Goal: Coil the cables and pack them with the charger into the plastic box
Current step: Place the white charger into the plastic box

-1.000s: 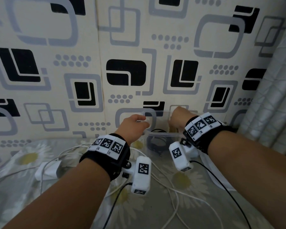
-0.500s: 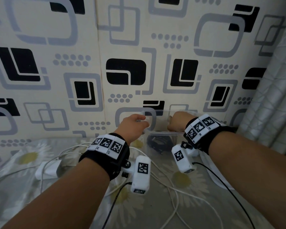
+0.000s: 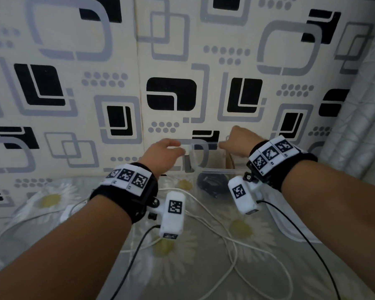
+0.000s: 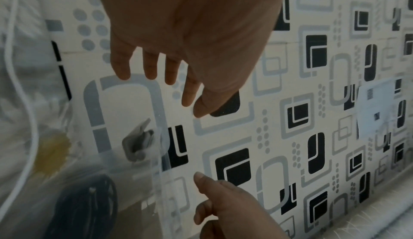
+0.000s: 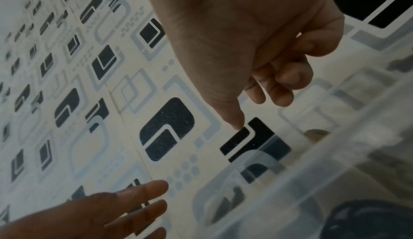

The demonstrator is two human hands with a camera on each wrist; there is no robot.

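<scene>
Head view puts the box (image 3: 206, 161) against the wall at the far edge of the bed (image 3: 204, 267), open at the top, with one coiled black cable (image 3: 211, 184) inside. Half a second back both my hands sat at its rim; now my left hand (image 3: 164, 155) has its fingers straight and apart just left of the near corner, and my right hand (image 3: 236, 144) has lifted, forefinger out, other fingers curled on nothing. I read that as letting go: the black coil is packed, the rest is not. My count: one box, one black coil, at least two white cables (image 3: 230, 239) loose across the bed, one white charger (image 3: 66, 213) well left, one flat white piece (image 3: 290, 228) at the right, likely the lid.
</scene>
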